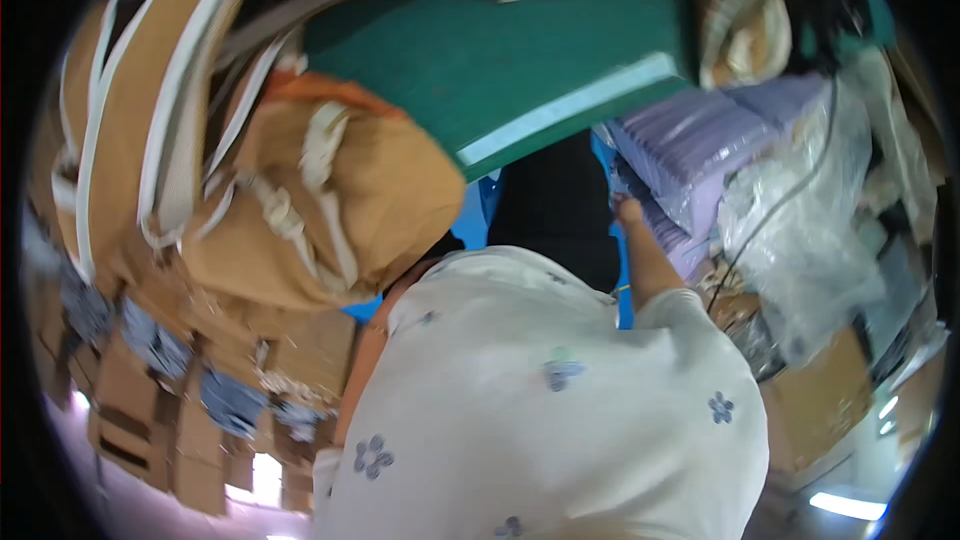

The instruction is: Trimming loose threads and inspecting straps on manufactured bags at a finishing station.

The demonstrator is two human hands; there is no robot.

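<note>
Over at three o'clock, the right hand [627, 208] is right by the plastic-wrapped purple pack [690, 160] at two; too small to tell whether it grips anything. Left forearm [366, 370] rises at eight, its left hand out of sight, so no telling its state! Tan bag [410, 180] bulging at nine, green table [500, 60] at twelve, clear plastic [800, 240] crumpled at three.

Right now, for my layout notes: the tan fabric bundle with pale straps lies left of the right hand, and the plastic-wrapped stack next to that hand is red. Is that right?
Not quite: the plastic-wrapped stack is light purple, not red, as the head view shows. The tan fabric bundle with pale straps does lie left of the right hand.
</note>
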